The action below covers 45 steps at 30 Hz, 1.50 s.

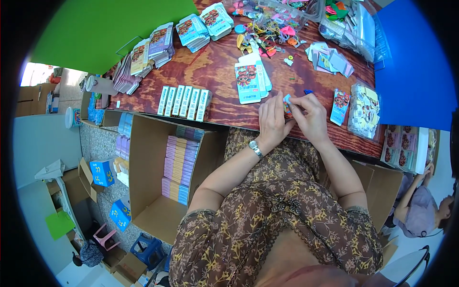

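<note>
Both hands are pinching the same little blue packet right at the near edge of the bench: the left hand is curling its fingers around one side while the right hand is gripping the other, both pretty much closed on it. Looks like packing is well underway, judging by the row of five finished boxes standing on the bench and the cardboard carton by the knee already holding stacked ones, with room left. Plenty of flat cartoon-printed sleeves and a heap of colourful small bits are still waiting. What's inside the packet is hard to make out, since fingers are covering most of it.
</note>
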Each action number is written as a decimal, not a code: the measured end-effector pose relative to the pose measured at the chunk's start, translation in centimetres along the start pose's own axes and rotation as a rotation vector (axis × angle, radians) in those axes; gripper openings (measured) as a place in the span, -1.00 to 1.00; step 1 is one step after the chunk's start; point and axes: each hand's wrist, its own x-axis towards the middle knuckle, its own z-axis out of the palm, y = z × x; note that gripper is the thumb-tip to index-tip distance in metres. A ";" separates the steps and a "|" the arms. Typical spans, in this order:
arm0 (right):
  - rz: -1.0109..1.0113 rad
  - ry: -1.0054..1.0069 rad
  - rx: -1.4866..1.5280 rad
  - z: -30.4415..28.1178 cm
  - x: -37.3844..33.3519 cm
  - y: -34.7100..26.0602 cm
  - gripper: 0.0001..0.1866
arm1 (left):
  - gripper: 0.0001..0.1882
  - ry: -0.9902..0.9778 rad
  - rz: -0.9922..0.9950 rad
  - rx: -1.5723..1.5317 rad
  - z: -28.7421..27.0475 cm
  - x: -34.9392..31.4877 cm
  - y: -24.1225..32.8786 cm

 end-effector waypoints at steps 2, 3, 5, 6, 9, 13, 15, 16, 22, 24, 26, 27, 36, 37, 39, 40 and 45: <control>-0.103 -0.014 -0.019 0.0 0.0 0.5 -0.77 | 0.04 0.011 0.004 -0.011 0.1 0.1 -0.1; -0.208 -0.028 -0.034 -0.1 0.0 0.8 -0.74 | 0.05 0.022 0.008 -0.018 0.1 0.2 -0.2; -0.235 -0.052 -0.034 -0.5 -0.1 0.7 -0.70 | 0.06 0.018 -0.018 0.000 -0.1 0.4 -0.2; -0.264 -0.073 -0.032 -0.6 -0.2 0.7 -0.66 | 0.07 0.015 -0.042 0.021 -0.1 0.4 -0.2; -0.154 -0.068 0.060 -0.4 -1.5 1.2 -0.59 | 0.08 0.005 -0.048 0.026 -0.1 0.5 -0.3; 0.044 -0.040 0.205 0.3 -2.5 1.0 -0.56 | 0.06 -0.015 -0.042 0.089 -0.3 0.4 0.1; 0.057 -0.016 0.171 0.4 -2.7 0.8 -0.55 | 0.04 -0.003 -0.026 0.115 -0.3 0.3 0.2; 0.059 -0.016 0.171 0.4 -2.8 0.9 -0.55 | 0.04 -0.005 -0.026 0.115 -0.3 0.3 0.3; 0.066 -0.014 0.129 0.4 -3.0 1.0 -0.55 | -0.02 0.031 0.032 0.151 0.0 0.1 0.3; 0.103 -0.019 0.141 0.4 -3.1 1.0 -0.56 | -0.06 0.017 0.048 0.196 0.0 0.1 0.4; 0.106 0.014 0.149 0.6 -3.1 0.8 -0.57 | -0.09 0.019 0.062 0.210 0.1 0.0 0.3; 0.106 0.048 0.157 0.8 -3.1 0.6 -0.58 | -0.13 0.024 0.077 0.224 0.2 0.0 0.3; -0.032 0.062 0.067 2.4 -4.2 -0.4 -0.53 | -0.26 0.057 0.002 0.311 1.1 -0.3 0.0; -0.033 0.063 0.067 2.3 -4.1 -0.3 -0.53 | -0.26 0.057 0.004 0.311 0.9 -0.1 0.3; 0.133 0.015 0.186 1.9 -3.8 0.2 -0.54 | -0.18 -0.020 -0.029 0.243 0.3 0.0 0.9; 0.193 0.012 0.297 1.6 -3.5 1.0 -0.55 | -0.18 -0.022 -0.021 0.237 -0.1 0.6 1.2; 0.165 -0.092 0.615 -1.5 -1.8 3.9 -0.57 | 0.01 -0.628 -0.459 -0.771 -4.4 4.6 -1.2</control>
